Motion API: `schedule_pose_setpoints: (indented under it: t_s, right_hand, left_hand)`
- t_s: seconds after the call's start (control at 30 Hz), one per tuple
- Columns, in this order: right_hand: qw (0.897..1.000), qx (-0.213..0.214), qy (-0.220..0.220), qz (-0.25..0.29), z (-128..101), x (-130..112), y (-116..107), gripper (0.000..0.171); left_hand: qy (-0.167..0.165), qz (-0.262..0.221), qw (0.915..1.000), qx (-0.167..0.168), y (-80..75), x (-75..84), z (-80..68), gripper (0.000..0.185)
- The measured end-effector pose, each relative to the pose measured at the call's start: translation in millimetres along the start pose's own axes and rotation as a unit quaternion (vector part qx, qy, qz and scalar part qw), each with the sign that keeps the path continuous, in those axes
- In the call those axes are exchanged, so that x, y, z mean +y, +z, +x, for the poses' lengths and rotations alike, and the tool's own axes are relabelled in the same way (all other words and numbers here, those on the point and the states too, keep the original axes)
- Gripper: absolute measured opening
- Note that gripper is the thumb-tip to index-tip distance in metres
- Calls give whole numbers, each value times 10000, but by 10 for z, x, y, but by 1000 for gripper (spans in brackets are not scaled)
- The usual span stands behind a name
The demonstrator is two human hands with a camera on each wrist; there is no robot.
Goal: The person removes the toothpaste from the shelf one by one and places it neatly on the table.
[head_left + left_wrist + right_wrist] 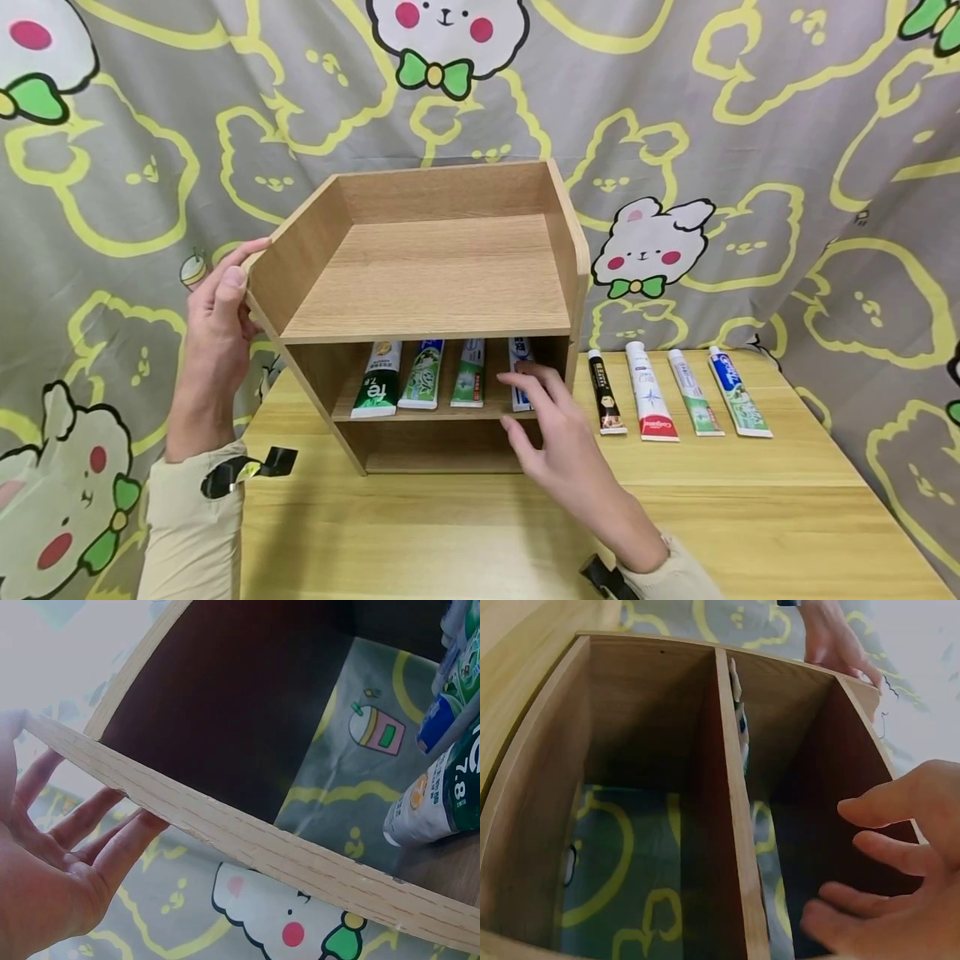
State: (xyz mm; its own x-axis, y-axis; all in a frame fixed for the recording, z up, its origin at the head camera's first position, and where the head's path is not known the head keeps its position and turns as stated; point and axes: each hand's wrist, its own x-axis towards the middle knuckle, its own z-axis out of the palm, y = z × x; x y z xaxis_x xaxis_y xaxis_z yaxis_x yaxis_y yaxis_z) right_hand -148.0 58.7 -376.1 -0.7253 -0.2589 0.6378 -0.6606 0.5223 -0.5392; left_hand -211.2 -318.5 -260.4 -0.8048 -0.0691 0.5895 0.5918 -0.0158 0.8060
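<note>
The shelf unit [427, 275] is light wood-grain board, matt and smooth, with a paler raw-looking front edge [247, 840]. The counter [750, 517] is pale, satiny wood. The toothpaste tubes [652, 404] are glossy plastic. The printed backdrop [750, 125] is soft matt cloth, faintly creased.

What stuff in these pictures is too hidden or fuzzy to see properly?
- Head view: the right hand covers the fourth shelf tube.
- Head view: the printing on the table tubes is too small.
- Left wrist view: the shelf tubes are cut off by the edge.
</note>
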Motion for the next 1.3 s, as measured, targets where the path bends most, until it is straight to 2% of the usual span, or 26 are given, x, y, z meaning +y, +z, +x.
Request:
schedule_pose_setpoints:
  t_s: [0.17,0.4,0.53,0.67,0.73,0.9,1.0,1.17,1.3]
  right_hand:
    - [9985,-132,187,-492,60,13,137,53]
    - [9932,47,396,-1093,123,78,260,47]
    - [9881,-111,565,-1424,168,79,285,48]
    - [9822,-288,517,-1781,209,67,281,53]
    - [9807,-366,464,-1864,227,57,273,46]
    - [9852,-632,668,-1447,274,19,238,29]
    - [9875,-768,874,-1067,293,-3,209,27]
    - [9916,-666,944,-580,304,-3,156,23]
    - [9890,-689,1290,-209,288,12,112,25]
  left_hand:
    - [-80,-86,9999,113,42,-4,5,45]
    - [-122,-134,9997,141,79,7,14,45]
    - [-109,-152,9997,181,74,15,12,45]
    - [-119,-112,9996,219,62,18,-1,45]
    - [-132,-84,9996,220,59,15,-4,45]
    - [-145,-78,9996,231,55,5,0,45]
    - [-144,-122,9996,226,46,2,0,45]
    - [-114,-117,9996,229,25,3,-3,45]
    - [-92,-104,9997,199,11,2,-8,45]
